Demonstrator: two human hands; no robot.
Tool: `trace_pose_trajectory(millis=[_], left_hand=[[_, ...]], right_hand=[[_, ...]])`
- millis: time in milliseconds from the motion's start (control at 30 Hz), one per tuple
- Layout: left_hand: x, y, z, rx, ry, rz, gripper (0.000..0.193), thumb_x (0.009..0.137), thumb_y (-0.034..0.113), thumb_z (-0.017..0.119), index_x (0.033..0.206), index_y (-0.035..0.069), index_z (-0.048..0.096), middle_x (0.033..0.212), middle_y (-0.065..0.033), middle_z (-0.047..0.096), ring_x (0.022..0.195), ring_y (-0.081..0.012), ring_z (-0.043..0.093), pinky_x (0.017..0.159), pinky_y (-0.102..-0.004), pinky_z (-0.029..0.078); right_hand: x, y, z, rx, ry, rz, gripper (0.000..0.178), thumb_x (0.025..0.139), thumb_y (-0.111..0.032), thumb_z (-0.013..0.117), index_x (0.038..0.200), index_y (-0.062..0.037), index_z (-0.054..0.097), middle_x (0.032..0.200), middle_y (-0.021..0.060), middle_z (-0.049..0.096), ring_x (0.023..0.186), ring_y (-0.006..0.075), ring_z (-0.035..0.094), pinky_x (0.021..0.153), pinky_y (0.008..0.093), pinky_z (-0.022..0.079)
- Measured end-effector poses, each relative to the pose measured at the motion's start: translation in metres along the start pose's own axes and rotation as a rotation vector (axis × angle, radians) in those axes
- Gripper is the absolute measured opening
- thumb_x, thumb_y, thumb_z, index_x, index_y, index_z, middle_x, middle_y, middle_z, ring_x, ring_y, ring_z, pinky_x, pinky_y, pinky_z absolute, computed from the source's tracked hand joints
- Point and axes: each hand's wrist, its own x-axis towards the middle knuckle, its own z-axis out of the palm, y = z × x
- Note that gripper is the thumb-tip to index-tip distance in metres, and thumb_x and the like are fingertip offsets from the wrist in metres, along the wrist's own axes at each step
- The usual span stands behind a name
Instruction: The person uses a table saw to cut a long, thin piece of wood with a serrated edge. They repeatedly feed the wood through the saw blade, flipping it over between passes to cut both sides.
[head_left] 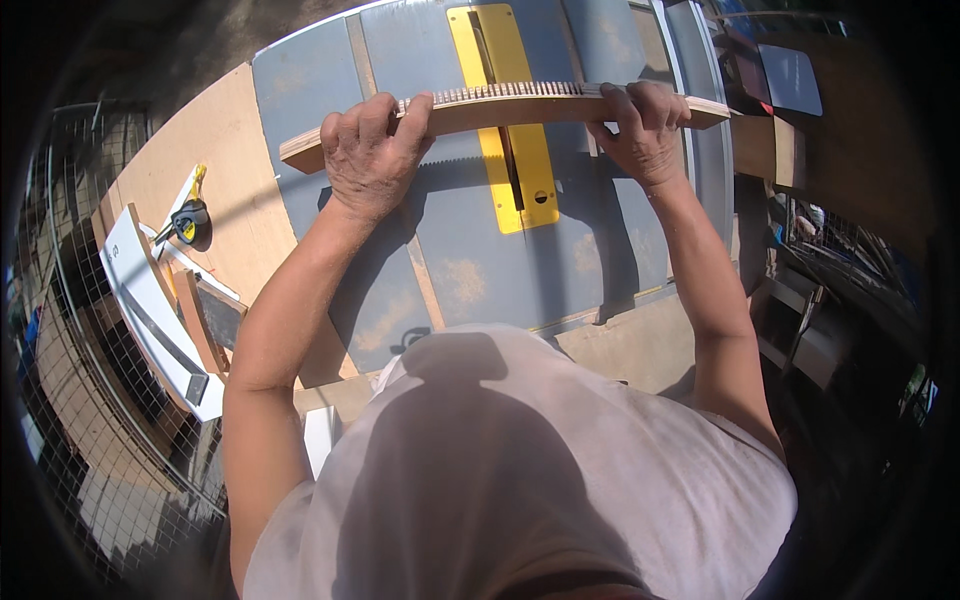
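On the grey saw tabletop (pixel 440 250) in front of you, which fills the middle of the view and runs out to a plywood extension (pixel 220 170) on your left, a yellow throat plate (pixel 500 60) sits around the blade slot. Across that plate you hold a long wooden strip (pixel 500 108) with a row of fine kerf cuts along its upper edge, so it looks like a comb; the strip bows slightly and spans from left of the plate to well past it on the right. It is lifted in both hands above the tabletop, casting a shadow on the grey surface just below it. Your left hand (pixel 372 150) has its grip clamped over the strip near the left end, fingers curled over the top edge. Your right hand (pixel 645 125) is clamped on the strip right of the yellow plate, fingers wrapped over the top in the same way. Off to your left, well apart from the hands, white boards (pixel 150 300) lie on the plywood, and a small yellow and black tape measure (pixel 188 222) rests beside them
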Motion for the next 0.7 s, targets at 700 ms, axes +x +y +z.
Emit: trace_pose_trajectory(millis=[700], left_hand=[[-0.056, 0.067, -0.023, -0.452, -0.718, -0.297, 0.078, 0.063, 0.034, 0.094, 0.132, 0.01, 0.065, 0.117, -0.0097, 0.059, 0.101, -0.0285, 0.055, 0.09, -0.0444, 0.042]], right_hand=[[-0.065, -0.042, -0.029, 0.535, -0.676, 0.233, 0.079, 0.068, -0.035, 0.087, 0.139, -0.0133, 0.06, 0.121, 0.011, 0.057, 0.116, 0.0339, 0.054, 0.107, 0.0494, 0.038]])
